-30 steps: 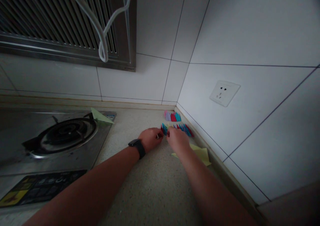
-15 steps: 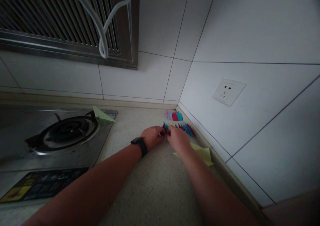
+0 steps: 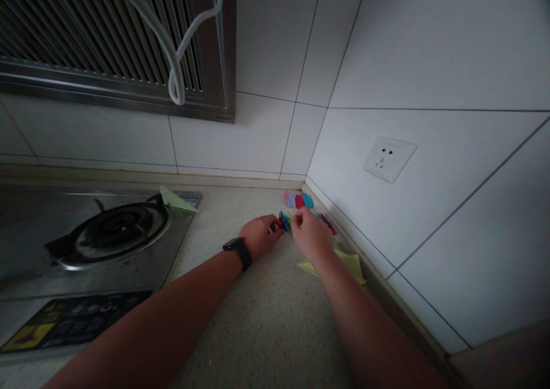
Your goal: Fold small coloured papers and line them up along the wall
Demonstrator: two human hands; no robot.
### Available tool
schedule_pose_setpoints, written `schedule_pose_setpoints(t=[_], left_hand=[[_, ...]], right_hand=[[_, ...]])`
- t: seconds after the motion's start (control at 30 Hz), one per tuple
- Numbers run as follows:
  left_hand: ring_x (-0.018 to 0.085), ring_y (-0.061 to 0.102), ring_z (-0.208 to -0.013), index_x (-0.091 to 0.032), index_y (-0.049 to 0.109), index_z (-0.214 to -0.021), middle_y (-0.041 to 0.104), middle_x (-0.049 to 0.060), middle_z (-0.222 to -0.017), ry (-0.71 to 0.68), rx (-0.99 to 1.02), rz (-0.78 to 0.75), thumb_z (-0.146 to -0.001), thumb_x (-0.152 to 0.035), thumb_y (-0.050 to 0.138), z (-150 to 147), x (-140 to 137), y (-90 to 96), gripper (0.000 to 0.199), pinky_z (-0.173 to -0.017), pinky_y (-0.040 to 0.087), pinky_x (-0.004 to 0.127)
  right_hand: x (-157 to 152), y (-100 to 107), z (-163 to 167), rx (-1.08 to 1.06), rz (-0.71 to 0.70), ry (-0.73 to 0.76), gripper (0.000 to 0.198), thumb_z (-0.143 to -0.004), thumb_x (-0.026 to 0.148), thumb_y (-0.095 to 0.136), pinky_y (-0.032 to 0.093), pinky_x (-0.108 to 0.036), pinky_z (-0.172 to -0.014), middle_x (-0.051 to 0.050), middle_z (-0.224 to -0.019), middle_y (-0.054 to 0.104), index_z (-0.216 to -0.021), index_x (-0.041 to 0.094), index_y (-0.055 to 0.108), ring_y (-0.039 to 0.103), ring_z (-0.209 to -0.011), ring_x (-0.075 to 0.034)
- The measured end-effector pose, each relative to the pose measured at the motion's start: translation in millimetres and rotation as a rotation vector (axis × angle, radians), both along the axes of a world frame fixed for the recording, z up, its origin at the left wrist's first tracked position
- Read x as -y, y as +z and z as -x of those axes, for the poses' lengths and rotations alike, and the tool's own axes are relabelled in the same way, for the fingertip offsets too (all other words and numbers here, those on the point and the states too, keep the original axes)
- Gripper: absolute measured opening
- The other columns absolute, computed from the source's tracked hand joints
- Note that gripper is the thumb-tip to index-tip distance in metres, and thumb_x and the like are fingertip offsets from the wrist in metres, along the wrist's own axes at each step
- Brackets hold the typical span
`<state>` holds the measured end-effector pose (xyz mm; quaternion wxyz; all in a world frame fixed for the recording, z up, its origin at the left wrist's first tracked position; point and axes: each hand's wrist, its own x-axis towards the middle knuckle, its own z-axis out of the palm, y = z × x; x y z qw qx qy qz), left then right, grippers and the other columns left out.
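A row of small, colourful folded-paper pieces (image 3: 284,221), in blue, red and pale yellow, stands on the counter near the corner. Thumb and fingers of my left hand (image 3: 261,234) close on the red-and-blue piece at the row's left end. Just to the right, my right hand (image 3: 313,234) is pinched over the row, its fingertips at a pale yellow piece (image 3: 292,213). The right hand covers the row's middle; blue and red tips (image 3: 327,223) show beyond it. Behind lies a second group of folded pieces (image 3: 298,199) in pink, lilac, red and teal.
Flat yellow paper (image 3: 350,266) lies beside my right forearm, against the wall ledge. A gas hob (image 3: 180,237) is on the left, with a pale green folded paper (image 3: 176,201) on its corner. A range hood (image 3: 215,114) with a hanging white cable (image 3: 176,82) is above.
My right hand has shifted slightly right and up, away from my left hand, opening a small gap between them. My left hand stays at the row's left end.
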<state>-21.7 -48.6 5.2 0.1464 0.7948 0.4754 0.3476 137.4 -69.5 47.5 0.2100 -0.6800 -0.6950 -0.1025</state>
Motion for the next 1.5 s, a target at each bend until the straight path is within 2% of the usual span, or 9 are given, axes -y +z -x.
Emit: schedule_pose_setpoints(t=[0.17, 0.37, 0.43, 0.67, 0.93, 1.07, 1.2, 1.33, 1.5], left_hand=[[0.013, 0.056, -0.067, -0.018, 0.061, -0.09, 0.063, 0.003, -0.076, 0.019, 0.165, -0.001, -0.094, -0.047, 0.027, 6.1, -4.5, -0.1, 0.045, -0.062, 0.041, 0.025], [0.013, 0.053, -0.057, -0.015, 0.061, -0.084, 0.057, 0.002, -0.063, 0.096, 0.442, 0.06, -0.093, -0.053, 0.019, 18.7, -6.9, -4.0, 0.057, -0.058, 0.041, 0.025], [0.013, 0.053, -0.055, -0.015, 0.061, -0.081, 0.055, 0.001, -0.06, 0.131, 0.462, 0.063, -0.093, -0.055, 0.018, 23.5, -5.4, -3.1, 0.06, -0.056, 0.04, 0.025], [0.013, 0.055, -0.058, -0.015, 0.061, -0.082, 0.059, 0.004, -0.066, 0.237, 0.392, -0.03, -0.094, -0.053, 0.015, 33.9, 8.6, 25.2, 0.06, -0.056, 0.039, 0.025], [0.022, 0.053, -0.094, -0.019, 0.062, -0.082, 0.062, 0.009, -0.087, 0.226, -0.417, -0.375, -0.09, -0.033, 0.042, 99.6, 81.1, 55.8, 0.025, -0.083, 0.041, 0.033], [0.023, 0.052, -0.101, -0.02, 0.06, -0.099, 0.062, 0.008, -0.102, 0.569, -0.295, -0.529, -0.085, -0.026, 0.047, 164.8, 83.5, 77.5, 0.02, -0.093, 0.038, 0.038], [0.02, 0.058, -0.087, -0.019, 0.059, -0.102, 0.065, 0.006, -0.093, 0.787, -0.08, -0.494, -0.083, -0.022, 0.047, 208.0, 66.0, 66.0, 0.023, -0.082, 0.044, 0.034], [0.021, 0.058, -0.091, -0.018, 0.061, -0.103, 0.065, 0.007, -0.096, 0.661, -0.205, -0.351, -0.079, -0.019, 0.049, 214.7, 47.1, 43.6, 0.027, -0.085, 0.043, 0.033], [0.023, 0.05, -0.109, -0.021, 0.061, -0.111, 0.061, 0.006, -0.114, 0.435, -0.582, -0.23, -0.073, -0.014, 0.055, 219.6, 20.4, 53.3, 0.039, -0.101, 0.033, 0.036]], right_hand=[[7.2, 8.0, 4.0, -0.087, -0.081, 0.109, 0.025, -0.093, 0.026, 0.031, 0.034, -0.026, -0.065, -0.006, -0.088, 0.066, -0.105, 0.017, 0.051, 0.061, -0.077, -0.018], [49.1, 5.5, 40.1, 0.065, 0.112, 0.786, 0.028, -0.092, 0.033, 0.036, 0.033, -0.023, -0.064, -0.003, -0.076, 0.066, -0.086, 0.018, 0.059, 0.058, -0.069, -0.013], [61.0, 0.4, 52.8, 0.156, 0.216, 0.892, 0.033, -0.092, 0.039, 0.038, 0.033, -0.023, -0.062, -0.003, -0.073, 0.066, -0.081, 0.018, 0.062, 0.058, -0.067, -0.014], [67.6, -10.0, 62.5, 0.321, 0.374, 0.855, 0.034, -0.089, 0.042, 0.041, 0.039, -0.026, -0.064, -0.007, -0.085, 0.07, -0.088, 0.02, 0.066, 0.063, -0.075, -0.019], [65.4, -9.9, 55.0, 0.253, 0.328, 0.818, 0.047, -0.089, 0.057, 0.036, 0.037, -0.027, -0.06, -0.008, -0.083, 0.069, -0.097, 0.019, 0.063, 0.064, -0.075, -0.022], [62.2, -11.9, 55.0, 0.21, 0.367, 0.824, 0.05, -0.089, 0.06, 0.033, 0.036, -0.027, -0.059, -0.008, -0.082, 0.068, -0.099, 0.02, 0.061, 0.063, -0.073, -0.021], [62.7, -10.5, 56.8, 0.171, 0.413, 0.855, 0.059, -0.088, 0.067, 0.026, 0.034, -0.027, -0.058, -0.01, -0.083, 0.067, -0.102, 0.021, 0.059, 0.062, -0.073, -0.022], [65.6, -7.4, 57.6, 0.16, 0.423, 0.869, 0.059, -0.087, 0.068, 0.026, 0.032, -0.028, -0.057, -0.01, -0.083, 0.068, -0.102, 0.021, 0.058, 0.062, -0.075, -0.024], [66.6, -7.2, 57.3, 0.165, 0.417, 0.874, 0.057, -0.087, 0.068, 0.026, 0.031, -0.029, -0.056, -0.01, -0.083, 0.068, -0.1, 0.022, 0.057, 0.062, -0.074, -0.025]])
